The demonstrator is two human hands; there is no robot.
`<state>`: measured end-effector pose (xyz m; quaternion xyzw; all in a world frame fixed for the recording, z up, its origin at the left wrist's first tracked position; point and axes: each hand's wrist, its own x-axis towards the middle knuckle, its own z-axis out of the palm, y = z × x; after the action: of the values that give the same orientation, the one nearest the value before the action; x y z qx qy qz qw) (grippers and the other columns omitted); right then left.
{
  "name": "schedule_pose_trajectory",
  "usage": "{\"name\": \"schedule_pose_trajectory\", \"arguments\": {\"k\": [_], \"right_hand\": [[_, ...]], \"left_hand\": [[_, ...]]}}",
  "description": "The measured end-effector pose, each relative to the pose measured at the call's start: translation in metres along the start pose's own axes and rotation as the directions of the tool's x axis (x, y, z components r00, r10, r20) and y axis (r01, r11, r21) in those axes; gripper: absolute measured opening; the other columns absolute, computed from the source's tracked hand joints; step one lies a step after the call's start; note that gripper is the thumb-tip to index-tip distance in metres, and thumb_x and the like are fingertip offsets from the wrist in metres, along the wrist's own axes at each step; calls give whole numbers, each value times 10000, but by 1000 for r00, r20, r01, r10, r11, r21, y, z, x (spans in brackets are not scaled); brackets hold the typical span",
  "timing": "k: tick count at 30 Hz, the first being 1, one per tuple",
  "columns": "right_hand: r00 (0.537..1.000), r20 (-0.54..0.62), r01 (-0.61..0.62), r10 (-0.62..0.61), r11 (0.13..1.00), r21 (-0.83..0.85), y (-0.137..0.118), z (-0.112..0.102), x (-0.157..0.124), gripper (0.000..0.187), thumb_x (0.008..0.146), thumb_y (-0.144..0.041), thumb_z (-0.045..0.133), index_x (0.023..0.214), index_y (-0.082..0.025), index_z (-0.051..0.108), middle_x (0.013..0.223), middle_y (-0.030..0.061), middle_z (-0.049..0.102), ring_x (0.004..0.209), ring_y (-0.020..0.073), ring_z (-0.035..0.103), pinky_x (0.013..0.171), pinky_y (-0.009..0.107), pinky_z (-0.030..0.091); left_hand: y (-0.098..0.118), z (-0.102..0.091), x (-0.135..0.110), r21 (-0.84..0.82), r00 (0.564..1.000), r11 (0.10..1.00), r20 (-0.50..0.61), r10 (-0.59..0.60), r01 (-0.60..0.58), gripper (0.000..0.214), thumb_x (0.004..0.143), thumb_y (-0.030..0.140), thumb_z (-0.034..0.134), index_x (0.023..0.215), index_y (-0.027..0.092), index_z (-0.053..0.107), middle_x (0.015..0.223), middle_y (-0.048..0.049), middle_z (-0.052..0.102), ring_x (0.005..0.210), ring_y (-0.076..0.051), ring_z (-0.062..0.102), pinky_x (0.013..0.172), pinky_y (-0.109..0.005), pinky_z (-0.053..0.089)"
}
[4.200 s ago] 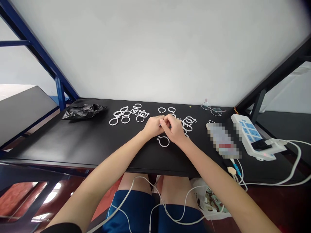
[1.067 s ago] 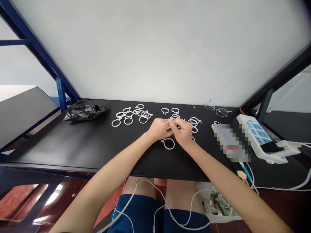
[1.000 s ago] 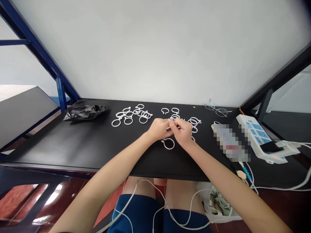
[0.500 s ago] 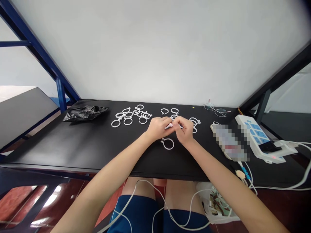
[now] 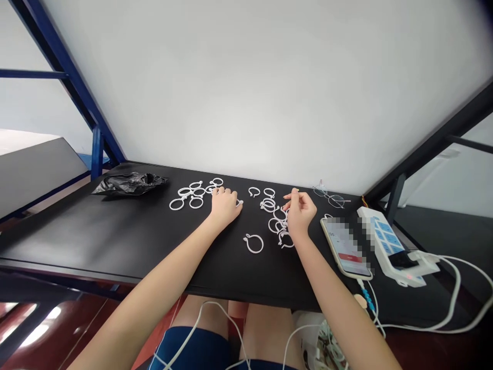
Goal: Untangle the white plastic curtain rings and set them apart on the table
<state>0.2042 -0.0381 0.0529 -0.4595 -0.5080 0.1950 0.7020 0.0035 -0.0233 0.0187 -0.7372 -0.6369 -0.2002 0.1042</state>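
Several white open rings with small knobs lie on the black table. My left hand (image 5: pixel 225 206) is palm down over the right side of the left group of rings (image 5: pixel 196 202), its fingers spread and covering some of them. A ring's knobbed end shows beside its thumb. My right hand (image 5: pixel 302 211) is raised at the right edge of the other group of rings (image 5: pixel 274 224), fingers loosely bent and apart, with nothing visible in them. Nearer me, between the hands, lies a single ring (image 5: pixel 262 243). Two more rings lie farther back, one of them a gapped ring (image 5: pixel 254 188).
A crumpled black plastic bag (image 5: pixel 129 185) lies at the table's left. On the right are eyeglasses (image 5: pixel 336 201), a phone (image 5: pixel 346 252) on a cable, and a white power strip (image 5: pixel 389 246). A white wall (image 5: pixel 246 92) rises behind the table.
My hands were together at the middle, holding a small white piece. They have parted: my left moved left onto the left rings, my right moved right. The camera view has tilted slightly.
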Motion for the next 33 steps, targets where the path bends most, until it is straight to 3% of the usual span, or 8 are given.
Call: {"name": "schedule_pose_trajectory", "arguments": {"k": [10,15,18,22,25,28,33], "right_hand": [[989,-92,-108,116,990,88,7,-3,7,349,821,-436,599,609,-163,560,565,-15,596,390,76,503,447,229,380],[986,-95,-123,134,986,113,10,-3,7,350,818,-439,600,608,-163,551,599,-6,619,387,72,503,451,231,385],[988,-77,-122,131,986,113,9,-2,6,356,823,-444,593,607,-164,552,602,-7,617,388,72,504,451,230,390],[990,-58,-118,126,986,115,7,0,3,375,846,-450,560,598,-169,536,595,-9,613,377,71,497,443,232,388],[993,-28,-107,111,988,113,5,1,0,366,856,-436,556,604,-172,538,560,-17,595,379,75,490,444,231,378],[996,7,-92,92,992,88,3,2,-4,348,857,-420,567,609,-176,547,489,-36,545,388,84,487,456,230,378],[996,38,-85,83,994,62,0,4,-8,351,854,-436,565,611,-182,545,433,-52,492,387,94,473,456,236,374]], "left_hand": [[6,-2,3,-148,1000,989,13,-9,11,337,784,509,596,841,179,622,931,-103,611,983,-292,537,978,-478,323],[10,-3,10,-257,998,966,67,-7,24,340,835,402,554,1106,196,566,1100,-96,593,1064,-272,526,981,-458,366],[17,-2,16,-259,990,964,111,90,-59,492,859,363,521,1314,190,445,1291,-131,522,1171,-288,484,968,-437,399],[29,2,30,-151,945,966,225,238,-208,537,893,381,483,1382,181,388,1473,-178,349,1291,-343,394,992,-477,384],[36,9,43,-81,922,961,270,277,-265,460,915,397,449,1309,161,461,1432,-186,394,1247,-331,441,959,-454,416],[41,16,53,0,892,925,267,366,-380,358,961,323,338,1186,122,531,1207,-170,558,1094,-282,531,886,-405,452],[46,20,60,72,834,855,280,477,-513,288,947,221,352,1096,95,563,1109,-180,565,1049,-280,520,796,-361,466]]}}
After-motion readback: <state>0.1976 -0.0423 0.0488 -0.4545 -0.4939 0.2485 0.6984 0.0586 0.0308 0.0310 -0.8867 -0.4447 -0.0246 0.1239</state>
